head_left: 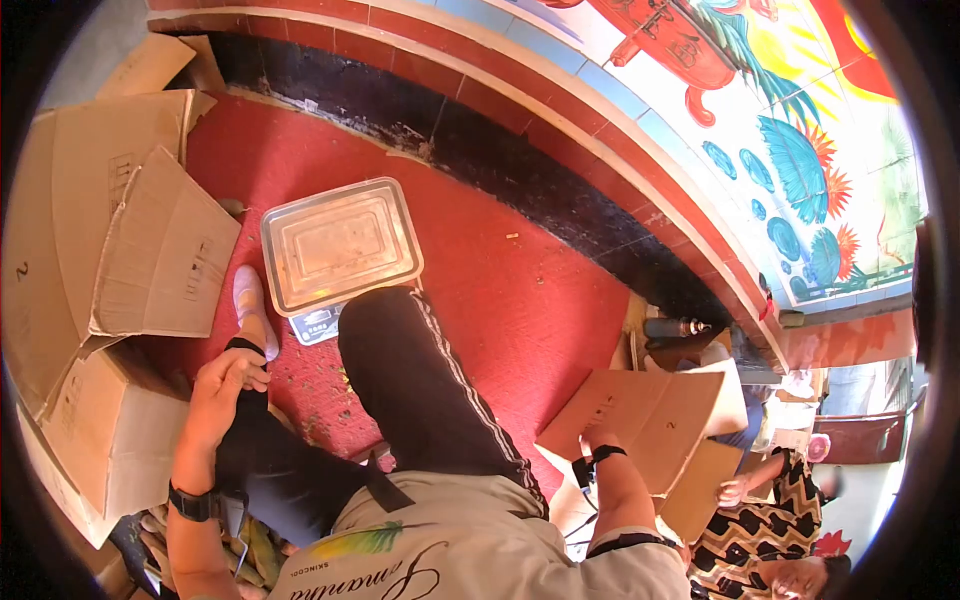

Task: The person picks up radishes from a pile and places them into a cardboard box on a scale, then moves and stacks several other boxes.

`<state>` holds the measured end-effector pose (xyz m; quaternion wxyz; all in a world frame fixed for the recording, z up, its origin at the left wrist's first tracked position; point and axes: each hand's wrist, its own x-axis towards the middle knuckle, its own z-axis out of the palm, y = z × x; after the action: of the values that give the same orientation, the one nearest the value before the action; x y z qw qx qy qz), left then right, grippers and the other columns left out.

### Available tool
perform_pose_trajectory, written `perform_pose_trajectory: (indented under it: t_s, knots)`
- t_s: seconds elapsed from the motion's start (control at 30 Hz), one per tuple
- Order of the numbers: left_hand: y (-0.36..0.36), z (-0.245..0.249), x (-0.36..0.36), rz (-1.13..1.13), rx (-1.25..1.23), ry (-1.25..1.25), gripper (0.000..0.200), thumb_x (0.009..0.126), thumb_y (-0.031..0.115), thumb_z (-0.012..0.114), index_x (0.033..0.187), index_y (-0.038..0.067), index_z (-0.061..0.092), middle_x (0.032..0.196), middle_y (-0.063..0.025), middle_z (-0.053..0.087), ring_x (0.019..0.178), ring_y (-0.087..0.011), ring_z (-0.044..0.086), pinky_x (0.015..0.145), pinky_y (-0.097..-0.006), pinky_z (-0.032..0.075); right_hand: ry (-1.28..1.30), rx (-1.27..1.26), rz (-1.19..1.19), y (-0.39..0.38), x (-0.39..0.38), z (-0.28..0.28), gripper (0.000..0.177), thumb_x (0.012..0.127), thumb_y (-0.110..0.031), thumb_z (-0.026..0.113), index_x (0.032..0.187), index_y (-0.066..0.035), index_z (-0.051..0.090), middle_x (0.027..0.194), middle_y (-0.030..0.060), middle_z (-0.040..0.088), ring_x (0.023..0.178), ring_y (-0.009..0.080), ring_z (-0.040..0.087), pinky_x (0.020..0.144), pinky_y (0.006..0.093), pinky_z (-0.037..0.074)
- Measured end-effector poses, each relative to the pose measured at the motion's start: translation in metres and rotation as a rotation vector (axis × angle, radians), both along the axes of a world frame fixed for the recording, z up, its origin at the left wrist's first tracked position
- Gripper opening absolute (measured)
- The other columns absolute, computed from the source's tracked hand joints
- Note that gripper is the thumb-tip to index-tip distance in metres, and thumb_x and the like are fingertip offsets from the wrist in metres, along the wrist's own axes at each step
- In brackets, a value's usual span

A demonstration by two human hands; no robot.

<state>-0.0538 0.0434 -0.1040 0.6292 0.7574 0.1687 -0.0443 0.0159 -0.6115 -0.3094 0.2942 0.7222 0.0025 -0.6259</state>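
Observation:
My left hand [226, 388] is above my left leg, its fingers curled together; I cannot make out anything in them. Beyond it, a rectangular metal tray [412, 240] rests on a scale [318, 325], whose blue and white front edge shows. The tray has no contents that I can see. My right hand [600, 437] reaches to an open cardboard box [655, 415] at my right side. Its fingers are hidden at the box's flap, so their grip does not show.
Large open cartons [165, 255] stand on the left. Dry husk-like pieces [262, 553] lie low beside my left leg. A red floor [500, 290] with scattered bits runs to a dark-based tiled wall [480, 120]. Another person [755, 530] in a patterned top sits at right.

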Motion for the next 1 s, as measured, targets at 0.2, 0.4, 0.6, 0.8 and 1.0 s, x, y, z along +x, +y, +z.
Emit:
perform_pose_trajectory:
  t_s: [0.2,0.4,0.6,0.8,1.0]
  knots:
    - [0.0,0.001,0.006,-0.025,-0.041,0.037,0.031,0.094,0.024,0.042,0.094,-0.004,0.057,0.077,-0.01,0.061,0.071,-0.0145,0.058,0.068,-0.0264,0.048,-0.068,0.016,0.116,0.009,-0.005,0.045,0.058,0.062,-0.033,0.071,0.118,-0.026,0.056,0.131,0.0044,0.045,0.128,0.0263,0.032,0.098,0.0529,0.025]
    - [-0.001,0.002,0.01,-0.015,-0.043,0.047,0.03,0.094,0.024,0.043,0.094,-0.004,0.057,0.076,-0.0096,0.061,0.071,-0.0144,0.058,0.068,-0.0263,0.048,-0.264,-0.022,0.232,-0.028,-0.028,-0.008,0.057,0.071,-0.034,0.064,0.125,-0.028,0.048,0.139,0.0033,0.037,0.131,0.0274,0.027,0.101,0.0561,0.02]
    - [-0.001,-0.004,0.009,0.003,0.024,0.07,0.025,0.093,0.017,0.044,0.094,-0.004,0.057,0.079,-0.0091,0.061,0.071,-0.0137,0.058,0.067,-0.0259,0.048,-0.027,-0.093,0.223,0.012,-0.006,0.017,0.045,0.087,-0.032,0.044,0.13,-0.018,0.045,0.14,0.0032,0.035,0.13,0.0328,0.029,0.101,0.0607,0.017]
    - [-0.007,-0.007,0.011,0.012,-0.007,0.023,0.022,0.091,0.016,0.046,0.094,-0.002,0.058,0.077,-0.0058,0.061,0.068,-0.0125,0.058,0.064,-0.0261,0.048,-0.018,-0.024,0.12,0.035,0.063,0.015,0.044,0.07,-0.04,0.065,0.111,-0.024,0.06,0.117,0.0038,0.058,0.112,0.0271,0.051,0.095,0.0537,0.035]
    - [-0.008,-0.02,0.014,0.002,0.214,-0.032,0.025,0.092,0.023,0.048,0.096,0.001,0.058,0.077,-0.0072,0.063,0.068,-0.0135,0.061,0.063,-0.0272,0.049,-0.701,0.577,0.31,0.145,0.142,0.054,0.038,0.073,-0.03,0.064,0.107,-0.014,0.059,0.108,0.0114,0.06,0.098,0.032,0.057,0.081,0.0412,0.048]
